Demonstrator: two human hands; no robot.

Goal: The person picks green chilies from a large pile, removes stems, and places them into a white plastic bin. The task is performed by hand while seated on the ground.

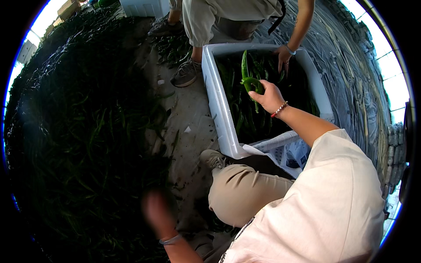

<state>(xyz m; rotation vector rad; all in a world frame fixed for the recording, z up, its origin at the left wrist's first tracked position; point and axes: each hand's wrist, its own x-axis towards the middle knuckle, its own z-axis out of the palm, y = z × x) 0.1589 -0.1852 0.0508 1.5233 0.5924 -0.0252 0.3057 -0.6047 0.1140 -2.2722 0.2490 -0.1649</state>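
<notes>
My right hand (270,97) is closed around green peppers (245,67), one pointing up and another curled by my thumb. It is above a white foam box (219,115) that holds many long green peppers (245,121). White printed paper (279,144) hangs over the near edge of the box. At the lower left, my left hand (158,210) is blurred and beside a large heap of green peppers (95,141). Whether its fingers hold anything cannot be made out.
Across the box sits another person in light trousers (200,23), whose hand (283,57) reaches in among the peppers. That person's shoe (185,74) rests close to the box's left side. Another white box (143,7) stands at the far edge. Crumpled plastic sheeting (352,85) covers ground at right.
</notes>
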